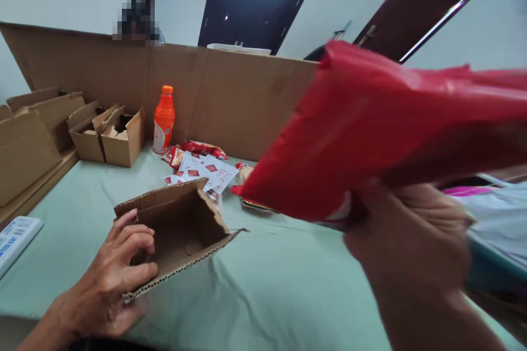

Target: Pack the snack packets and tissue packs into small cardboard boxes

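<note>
My left hand (119, 269) grips the near left side of an open cardboard box (181, 225), its fingers curled over the edge into the opening. The box is tilted, and the part of its inside that shows holds nothing visible. High on the right, my right hand (407, 236) is closed around a large red plastic packet (370, 120), slightly blurred. The packet's right end runs out of view and its contents cannot be made out. Behind the box lie white printed paper packets (201, 167) and red snack packets (203, 148), beside an orange bottle (163, 120) standing upright.
Several open cardboard boxes (123, 140) stand at the left. A tall cardboard panel (181, 77) runs along the back of the green cloth (288, 285). At the left edge lies a white item with blue print (18, 241). A person's head (136, 19) shows behind the panel.
</note>
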